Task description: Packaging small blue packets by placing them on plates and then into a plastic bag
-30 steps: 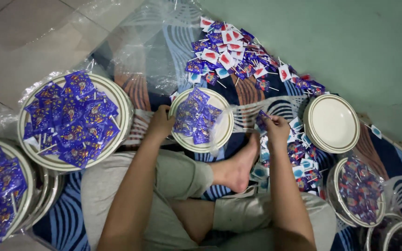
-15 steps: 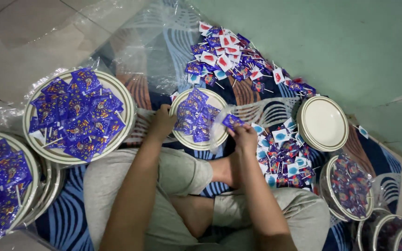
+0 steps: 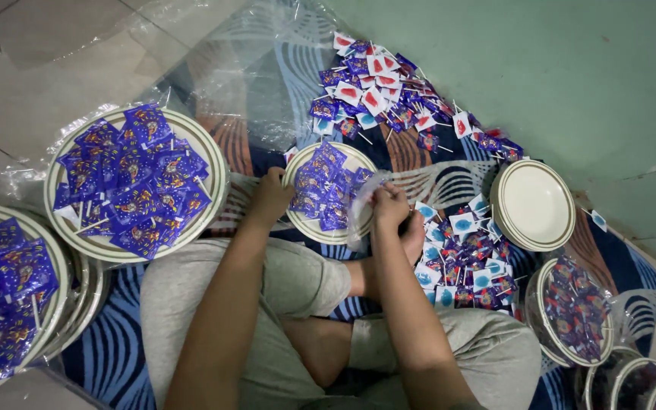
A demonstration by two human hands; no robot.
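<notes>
You sat cross-legged on a blue patterned mat [image 3: 115,357] laid over a tiled floor, beside a green wall [image 3: 571,68]. Your left hand [image 3: 269,196] gripped the near rim of the small plate [image 3: 307,225] in front of you, fingers curled closed on it. Your right hand [image 3: 389,206] pinched a clear plastic wrap [image 3: 360,216] at the plate's right edge; I could not tell whether it also held a sweet. To do this well, you would keep the plate steadied flat with the left hand while drawing the wrap taut over the pile, so nothing slid off. The plate was cream with a darker rim, heaped with purple-wrapped lollipops [image 3: 326,186], sticks poking out. A larger filled plate [image 3: 191,133] sat to your left, an empty stack [image 3: 533,205] to your right, and loose lollipops [image 3: 377,95] lay beyond.
</notes>
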